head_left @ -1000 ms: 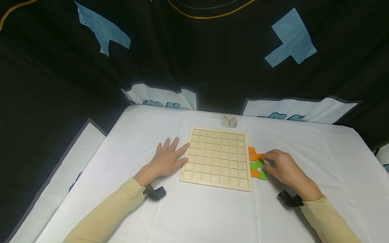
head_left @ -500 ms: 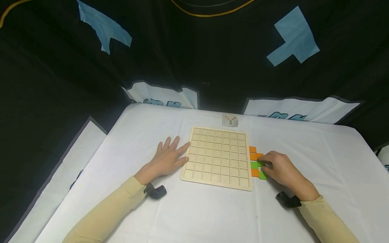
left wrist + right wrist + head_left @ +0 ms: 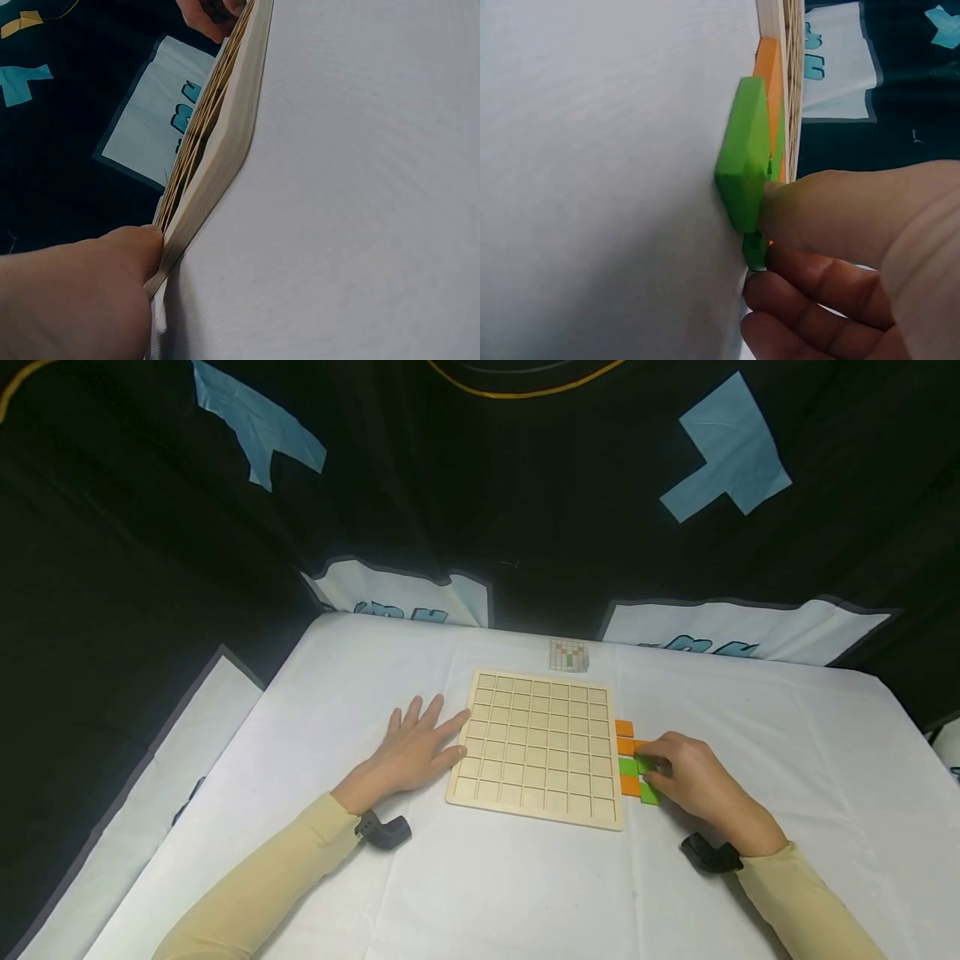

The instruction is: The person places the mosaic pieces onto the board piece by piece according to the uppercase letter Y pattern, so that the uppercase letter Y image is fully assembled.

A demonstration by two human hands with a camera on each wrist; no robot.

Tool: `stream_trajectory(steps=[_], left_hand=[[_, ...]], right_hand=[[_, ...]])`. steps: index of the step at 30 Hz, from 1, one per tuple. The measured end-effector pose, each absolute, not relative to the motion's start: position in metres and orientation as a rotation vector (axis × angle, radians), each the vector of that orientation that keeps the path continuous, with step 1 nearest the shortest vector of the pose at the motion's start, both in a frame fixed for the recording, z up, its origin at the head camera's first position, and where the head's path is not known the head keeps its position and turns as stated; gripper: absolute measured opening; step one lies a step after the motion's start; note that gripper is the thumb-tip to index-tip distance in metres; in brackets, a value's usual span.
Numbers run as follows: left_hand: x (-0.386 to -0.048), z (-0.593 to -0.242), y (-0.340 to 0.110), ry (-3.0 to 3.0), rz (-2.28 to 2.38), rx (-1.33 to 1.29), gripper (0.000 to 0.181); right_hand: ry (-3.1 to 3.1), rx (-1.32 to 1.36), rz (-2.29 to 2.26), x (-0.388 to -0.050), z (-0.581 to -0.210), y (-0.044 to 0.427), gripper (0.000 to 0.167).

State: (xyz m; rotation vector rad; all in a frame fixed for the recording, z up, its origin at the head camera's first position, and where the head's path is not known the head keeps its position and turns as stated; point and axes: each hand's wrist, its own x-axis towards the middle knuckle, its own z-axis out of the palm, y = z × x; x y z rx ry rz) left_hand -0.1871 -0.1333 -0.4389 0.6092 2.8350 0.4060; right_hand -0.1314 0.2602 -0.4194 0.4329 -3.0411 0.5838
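A pale wooden grid board (image 3: 536,752) lies on the white table in the head view. My left hand (image 3: 408,756) rests spread at its left side, thumb and index finger touching the edge; in the left wrist view the thumb (image 3: 135,251) meets the frame's side. Along the right edge lie several square tiles, among them an orange tile (image 3: 625,728) and a green tile (image 3: 649,793). Thumb and fingers of my right hand (image 3: 693,777) pinch another green tile (image 3: 644,764), partly hidden. The right wrist view shows that tile (image 3: 754,251) between thumb and fingers, behind a nearer green tile (image 3: 742,157).
A small card with a printed coloured grid (image 3: 569,656) lies beyond the board. Black cloth (image 3: 450,485) with blue tape pieces hangs behind the table. Each wrist carries a black camera mount, such as the right mount (image 3: 711,853).
My right hand has shifted slightly left and its thumb has closed in on the green tile. The left hand stays at the board's edge. The head view has tilted a little.
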Motion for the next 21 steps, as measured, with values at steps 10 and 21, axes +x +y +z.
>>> stream_trajectory(steps=[10, 21], left_hand=[[-0.187, -0.4386, -0.133, 2.842, 0.392, 0.609, 0.062], [-0.1874, -0.4405, -0.134, 2.843, 0.407, 0.624, 0.062]], right_hand=[[-3.088, 0.456, 0.558, -0.1306, -0.4162, 0.2599, 0.03], [-3.093, 0.524, 0.527, -0.1297, -0.4133, 0.2639, 0.026]])
